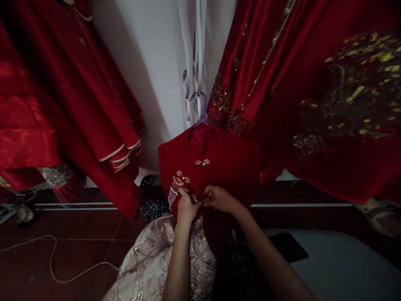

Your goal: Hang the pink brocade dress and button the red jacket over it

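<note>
A red garment (232,159) hangs in front of me on a purple hanger (203,115). A jewelled clasp (202,162) sits closed below its collar, and a beaded brooch (177,186) with dangling strands is on its left side. Both my hands meet at the front opening. My left hand (187,207) pinches beside a second jewelled clasp (194,198), just below the brooch. My right hand (221,198) has its fingers curled at the other side of that clasp. The fingers hide most of the clasp, and I cannot tell whether its halves are joined.
Red garments (84,83) hang at left, and gold-trimmed red ones (260,54) at right. A white rack (184,42) holds the hanger. Patterned pale fabric (147,259) lies below. A dark flat object (288,246) rests on a pale blue surface (338,267). A cable (53,259) crosses the tiled floor.
</note>
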Demonstrator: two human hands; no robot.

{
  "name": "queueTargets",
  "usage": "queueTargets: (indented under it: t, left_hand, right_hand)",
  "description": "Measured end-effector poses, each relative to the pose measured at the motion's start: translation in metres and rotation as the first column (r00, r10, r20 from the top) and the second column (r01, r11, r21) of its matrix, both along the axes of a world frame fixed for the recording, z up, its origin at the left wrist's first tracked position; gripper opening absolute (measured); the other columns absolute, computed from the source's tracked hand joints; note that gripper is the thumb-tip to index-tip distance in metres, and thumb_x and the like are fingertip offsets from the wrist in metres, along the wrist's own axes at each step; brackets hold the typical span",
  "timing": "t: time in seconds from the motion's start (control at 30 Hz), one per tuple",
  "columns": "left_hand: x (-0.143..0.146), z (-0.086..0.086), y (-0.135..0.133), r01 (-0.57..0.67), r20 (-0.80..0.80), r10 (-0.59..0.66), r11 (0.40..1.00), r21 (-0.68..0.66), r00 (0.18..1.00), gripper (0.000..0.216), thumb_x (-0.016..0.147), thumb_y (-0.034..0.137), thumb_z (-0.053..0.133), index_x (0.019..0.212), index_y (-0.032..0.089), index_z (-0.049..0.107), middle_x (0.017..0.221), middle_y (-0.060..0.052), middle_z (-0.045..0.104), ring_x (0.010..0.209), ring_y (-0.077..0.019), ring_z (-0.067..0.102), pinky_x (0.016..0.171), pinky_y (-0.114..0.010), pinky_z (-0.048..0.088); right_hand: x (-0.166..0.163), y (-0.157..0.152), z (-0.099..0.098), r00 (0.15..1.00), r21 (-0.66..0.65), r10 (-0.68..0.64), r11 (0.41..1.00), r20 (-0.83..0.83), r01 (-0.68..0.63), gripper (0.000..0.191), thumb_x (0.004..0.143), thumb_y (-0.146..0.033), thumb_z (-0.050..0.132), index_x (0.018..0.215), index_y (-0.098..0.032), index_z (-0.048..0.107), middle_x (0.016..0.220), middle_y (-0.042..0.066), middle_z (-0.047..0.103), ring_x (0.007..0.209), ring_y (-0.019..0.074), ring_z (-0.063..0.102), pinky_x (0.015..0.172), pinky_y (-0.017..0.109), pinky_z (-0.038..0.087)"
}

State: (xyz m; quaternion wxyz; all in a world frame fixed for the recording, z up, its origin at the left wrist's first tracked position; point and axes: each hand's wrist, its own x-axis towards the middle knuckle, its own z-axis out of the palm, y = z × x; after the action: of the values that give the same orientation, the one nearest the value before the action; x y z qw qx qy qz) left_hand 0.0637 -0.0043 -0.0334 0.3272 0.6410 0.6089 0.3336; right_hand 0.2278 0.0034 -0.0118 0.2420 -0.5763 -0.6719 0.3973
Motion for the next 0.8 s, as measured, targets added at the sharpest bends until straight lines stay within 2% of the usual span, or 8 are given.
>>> queueTargets:
  t: [0.17, 0.33, 0.4, 0.47, 0.53, 0.67, 0.73, 0.8]
  left_hand:
    - [-0.005, 0.0, 0.003, -0.036, 0.015, 0.036, 0.999, 0.028, 0.999, 0.037, 0.065, 0.015, 0.063, 0.092, 0.019, 0.038, 0.076, 0.0, 0.059, 0.068, -0.0139, 0.059, 0.064, -0.024, 0.041]
    - [-0.018, 0.007, 0.004, -0.032, 0.1, 0.03, 0.999, 0.028, 0.995, 0.025, 0.064, 0.015, 0.064, 0.083, 0.018, 0.048, 0.064, 0.003, 0.059, 0.06, -0.0114, 0.058, 0.061, -0.022, 0.042]
    - [-0.019, 0.009, 0.004, 0.043, 0.233, -0.038, 0.999, -0.014, 0.972, 0.018, 0.065, 0.02, 0.064, 0.078, 0.017, 0.052, 0.062, 0.002, 0.059, 0.057, -0.011, 0.058, 0.059, -0.022, 0.043]
    - [-0.018, 0.01, 0.005, 0.167, 0.413, -0.118, 0.982, -0.085, 0.903, 0.016, 0.066, 0.025, 0.065, 0.075, 0.015, 0.055, 0.061, 0.0, 0.061, 0.056, -0.0113, 0.059, 0.057, -0.023, 0.045]
    - [-0.017, 0.008, 0.006, 0.224, 0.509, -0.149, 0.971, -0.088, 0.848, 0.018, 0.065, 0.028, 0.067, 0.073, 0.014, 0.057, 0.062, -0.001, 0.062, 0.057, -0.0116, 0.059, 0.059, -0.023, 0.046]
    - [-0.021, 0.001, 0.009, 0.08, 0.331, -0.089, 0.996, 0.042, 0.939, 0.017, 0.06, 0.023, 0.07, 0.07, 0.014, 0.059, 0.067, -0.002, 0.062, 0.061, -0.0104, 0.057, 0.062, -0.023, 0.045]
    - [-0.023, 0.0, 0.01, 0.071, 0.265, -0.083, 0.996, 0.056, 0.961, 0.019, 0.058, 0.018, 0.07, 0.073, 0.015, 0.058, 0.07, -0.001, 0.062, 0.063, -0.0102, 0.057, 0.062, -0.022, 0.046]
    - [-0.024, 0.001, 0.009, 0.11, 0.268, -0.119, 0.993, 0.047, 0.956, 0.021, 0.058, 0.013, 0.069, 0.076, 0.015, 0.058, 0.072, -0.001, 0.062, 0.065, -0.0104, 0.058, 0.062, -0.022, 0.046]
  right_hand:
    - [0.0, 0.001, -0.005, 0.998, -0.006, 0.004, 1.0, -0.056, -0.004, 0.02, 0.063, -0.011, 0.062, 0.08, -0.017, 0.054, 0.065, -0.001, 0.06, 0.055, 0.0103, 0.056, 0.045, 0.019, 0.044]
    - [-0.002, 0.005, -0.007, 1.0, 0.086, -0.002, 0.996, -0.014, 0.003, 0.018, 0.069, -0.016, 0.061, 0.086, -0.017, 0.057, 0.07, 0.002, 0.063, 0.061, 0.0119, 0.059, 0.051, 0.021, 0.046]
    - [-0.003, 0.006, -0.007, 1.0, 0.168, -0.001, 0.986, 0.024, -0.003, 0.017, 0.071, -0.018, 0.061, 0.087, -0.017, 0.059, 0.073, 0.003, 0.065, 0.067, 0.013, 0.061, 0.059, 0.023, 0.047]
    - [-0.004, 0.008, -0.007, 0.998, 0.249, -0.023, 0.968, 0.052, 0.01, 0.017, 0.073, -0.019, 0.06, 0.09, -0.019, 0.06, 0.078, 0.003, 0.067, 0.073, 0.0137, 0.062, 0.067, 0.024, 0.047]
    - [-0.005, 0.01, -0.007, 0.996, 0.315, -0.055, 0.948, 0.066, 0.031, 0.019, 0.075, -0.019, 0.057, 0.094, -0.021, 0.061, 0.083, 0.003, 0.068, 0.077, 0.0141, 0.062, 0.072, 0.026, 0.047]
    - [-0.005, 0.014, -0.011, 0.992, 0.399, -0.082, 0.916, 0.091, 0.039, 0.022, 0.078, -0.021, 0.055, 0.1, -0.023, 0.06, 0.089, 0.003, 0.068, 0.08, 0.0151, 0.062, 0.075, 0.027, 0.046]
    - [-0.005, 0.015, -0.013, 0.993, 0.41, -0.071, 0.912, 0.093, 0.026, 0.023, 0.079, -0.022, 0.055, 0.101, -0.023, 0.06, 0.089, 0.003, 0.067, 0.08, 0.0152, 0.062, 0.074, 0.027, 0.046]
    - [-0.003, 0.015, -0.013, 0.996, 0.407, -0.04, 0.913, 0.084, 0.002, 0.023, 0.079, -0.023, 0.055, 0.101, -0.023, 0.06, 0.089, 0.003, 0.067, 0.08, 0.0149, 0.062, 0.074, 0.026, 0.046]
